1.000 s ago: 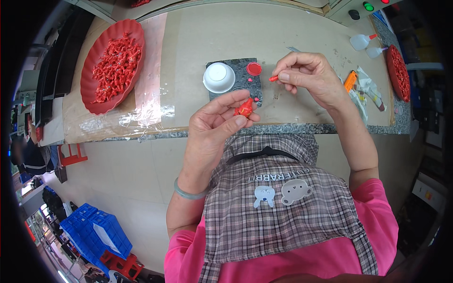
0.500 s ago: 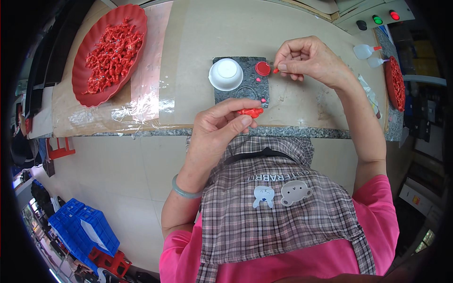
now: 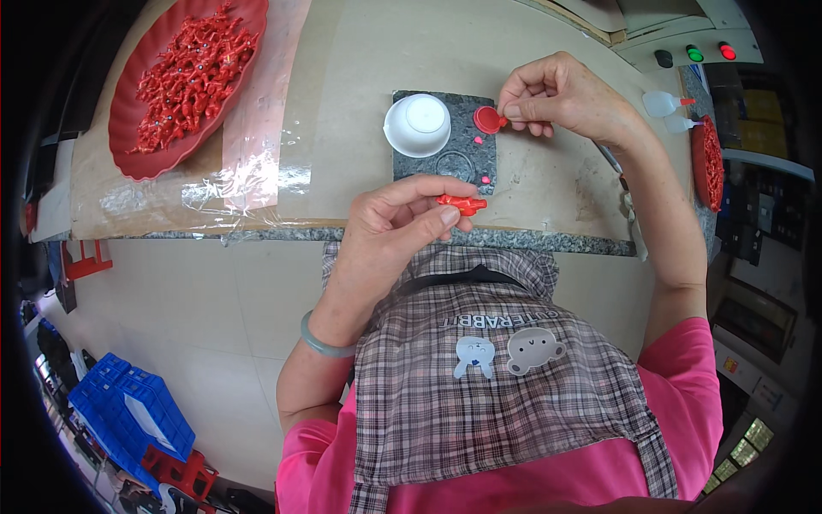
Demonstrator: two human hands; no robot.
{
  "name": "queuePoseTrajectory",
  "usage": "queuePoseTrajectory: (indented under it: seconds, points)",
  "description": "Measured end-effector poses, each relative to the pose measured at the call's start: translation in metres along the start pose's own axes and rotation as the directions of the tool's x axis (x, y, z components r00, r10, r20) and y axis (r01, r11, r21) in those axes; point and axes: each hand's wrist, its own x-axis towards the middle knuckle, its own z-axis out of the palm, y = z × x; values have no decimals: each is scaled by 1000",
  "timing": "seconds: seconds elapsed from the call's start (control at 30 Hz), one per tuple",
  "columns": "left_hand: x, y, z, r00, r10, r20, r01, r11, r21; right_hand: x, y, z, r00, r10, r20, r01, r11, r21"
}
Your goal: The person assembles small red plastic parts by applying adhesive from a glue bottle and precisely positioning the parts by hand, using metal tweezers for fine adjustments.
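Note:
Between thumb and fingers of my left hand (image 3: 402,214) is a small glossy red figurine part (image 3: 462,205), held over the table's front edge. My right hand (image 3: 552,98) pinches a tiny red piece (image 3: 503,122) at the right rim of a small round red cap (image 3: 487,121); whether it touches the rim I cannot tell. The cap lies on a dark speckled stone slab (image 3: 437,160). An upturned white bowl (image 3: 419,127) stands beside it. Two small pink blobs (image 3: 479,140) are on the slab, near the cap and at its near right corner.
A large red scalloped dish (image 3: 128,120) heaped with red figurine parts (image 3: 193,77) stands at the left. At the right are another red dish (image 3: 709,163) and two small squeeze bottles (image 3: 661,104). Blue crates (image 3: 128,411) stand on the floor at lower left.
My right hand has brought its tiny red piece closer to the red cap's rim. The left hand still holds the figurine part, now turned slightly. The whole view has shifted a little.

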Motion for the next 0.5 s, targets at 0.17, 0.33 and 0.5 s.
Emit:
queuePoseTrajectory:
  seconds: [0.17,0.33,0.5]
  points:
    - [1,1,-1,1000,-15,20,15,1000,-9,3,0,0,1000,19,1,-19,999,-33]
    - [1,3,-2,999,-32,28,33,999,-8,6,-1,1,1000,7,-1,-7,999,-42]
    - [1,4,-2,999,-31,28,31,999,-9,6,-2,2,1000,10,5,-10,998,-54]
